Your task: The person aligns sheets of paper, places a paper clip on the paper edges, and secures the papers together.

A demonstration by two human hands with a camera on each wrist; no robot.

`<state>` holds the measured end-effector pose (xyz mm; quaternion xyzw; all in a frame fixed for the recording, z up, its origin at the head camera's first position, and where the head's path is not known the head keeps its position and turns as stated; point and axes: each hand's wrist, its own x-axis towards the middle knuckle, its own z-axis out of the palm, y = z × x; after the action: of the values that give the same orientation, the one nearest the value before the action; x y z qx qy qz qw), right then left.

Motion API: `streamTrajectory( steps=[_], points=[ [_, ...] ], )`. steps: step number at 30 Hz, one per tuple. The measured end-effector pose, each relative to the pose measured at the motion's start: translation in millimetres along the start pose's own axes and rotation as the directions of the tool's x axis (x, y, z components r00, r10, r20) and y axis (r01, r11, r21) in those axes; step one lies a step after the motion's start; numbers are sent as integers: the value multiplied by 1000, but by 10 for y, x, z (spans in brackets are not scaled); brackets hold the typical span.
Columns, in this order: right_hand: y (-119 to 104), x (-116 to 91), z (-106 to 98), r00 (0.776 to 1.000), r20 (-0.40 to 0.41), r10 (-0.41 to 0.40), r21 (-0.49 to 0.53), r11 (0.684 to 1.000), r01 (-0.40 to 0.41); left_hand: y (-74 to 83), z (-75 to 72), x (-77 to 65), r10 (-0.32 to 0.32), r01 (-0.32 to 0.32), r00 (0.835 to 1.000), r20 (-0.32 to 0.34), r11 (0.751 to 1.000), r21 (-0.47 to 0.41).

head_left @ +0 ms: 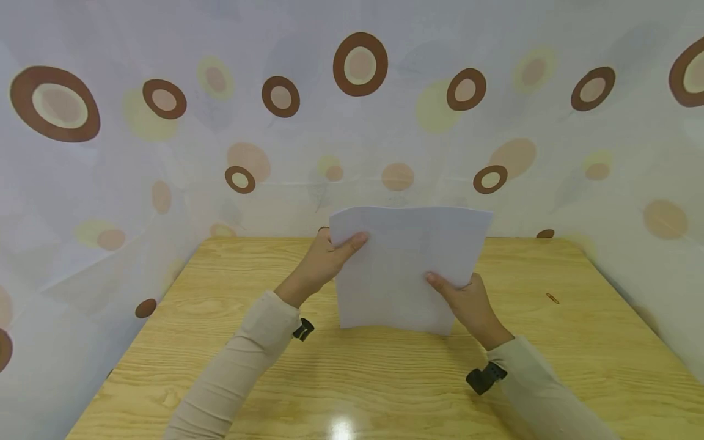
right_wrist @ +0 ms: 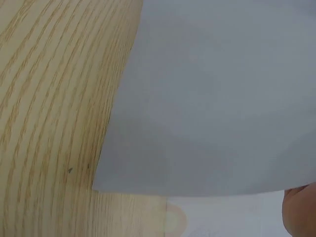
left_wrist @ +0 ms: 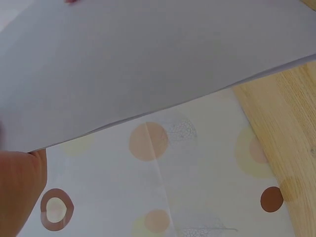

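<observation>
White sheets of paper (head_left: 398,269) are held up above the table, tilted upright and slightly wavy along the top edge. My left hand (head_left: 324,260) pinches their left edge near the top, thumb on the near face and fingers hidden behind. Lower on the right edge, my right hand (head_left: 467,302) grips them the same way. In the left wrist view the edge of the paper (left_wrist: 163,64) shows a thin gap between layers, so more than one sheet is there. The right wrist view shows a corner of the paper (right_wrist: 197,108) over the wood, with part of the right hand (right_wrist: 301,210) at the side.
An orange paper clip (head_left: 552,298) lies on the wooden table (head_left: 357,379), to the right of the paper. White cloth with brown and yellow circles (head_left: 396,140) surrounds the table at the back and both sides. Each wrist wears a black strap (head_left: 486,377).
</observation>
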<state>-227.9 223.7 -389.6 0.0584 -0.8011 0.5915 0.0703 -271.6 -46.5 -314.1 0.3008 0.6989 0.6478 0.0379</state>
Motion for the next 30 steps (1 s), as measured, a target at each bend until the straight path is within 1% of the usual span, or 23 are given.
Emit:
streamTrajectory(
  steps=[3, 5, 7, 9, 10, 11, 14, 15, 16, 18, 19, 20, 22, 24, 27, 29, 30],
  points=[
    [35, -4, -50, 998, 50, 37, -87, 996, -33, -11, 4, 2, 13, -13, 1000, -3, 1000, 2],
    [85, -10, -113, 992, 119, 30, -186, 983, -7, -23, 3, 4, 20, -20, 1000, -4, 1000, 5],
    [153, -10, -192, 978, 207, 5, -290, 955, 56, -32, 3, 4, 28, -28, 1000, -5, 1000, 6],
    [237, -17, -283, 960, 278, -34, -385, 912, 144, -39, 6, 4, 35, -35, 999, -6, 999, 10],
    [288, -22, -335, 954, 298, -45, -430, 886, 176, -38, 8, 3, 39, -39, 999, -7, 999, 11],
    [336, -26, -390, 950, 309, -42, -464, 865, 189, -37, 11, 1, 41, -41, 999, -9, 999, 11],
    [512, -36, -591, 957, 289, -2, -583, 793, 178, -29, 24, -3, 41, -41, 999, -8, 999, 7],
    [578, -36, -668, 960, 278, 29, -621, 768, 157, -25, 27, -5, 41, -41, 999, -8, 999, 6],
    [639, -33, -751, 961, 272, 52, -646, 750, 142, -24, 29, -5, 39, -39, 999, -8, 999, 5],
    [762, -24, -918, 960, 261, 100, -701, 704, 118, -25, 32, -6, 40, -40, 999, -9, 999, 6],
    [812, -23, -1000, 959, 258, 118, -721, 685, 110, -27, 32, -6, 42, -42, 999, -10, 999, 7],
    [860, -20, -1077, 956, 256, 140, -732, 675, 97, -29, 31, -7, 44, -44, 999, -12, 999, 12],
    [940, -24, -1224, 955, 245, 167, -738, 671, 73, -32, 30, -8, 49, -49, 999, -14, 999, 18],
    [996, -33, -1346, 953, 229, 201, -729, 684, 31, -33, 27, -7, 49, -49, 999, -16, 999, 19],
    [1043, -46, -1486, 945, 213, 248, -698, 715, -31, -31, 23, -6, 49, -49, 999, -19, 999, 13],
    [1058, -47, -1549, 938, 206, 279, -690, 721, -63, -29, 19, -4, 50, -50, 999, -20, 999, 5],
    [1060, -45, -1571, 936, 207, 285, -695, 716, -64, -29, 17, -2, 54, -54, 998, -19, 999, 5]
  ],
)
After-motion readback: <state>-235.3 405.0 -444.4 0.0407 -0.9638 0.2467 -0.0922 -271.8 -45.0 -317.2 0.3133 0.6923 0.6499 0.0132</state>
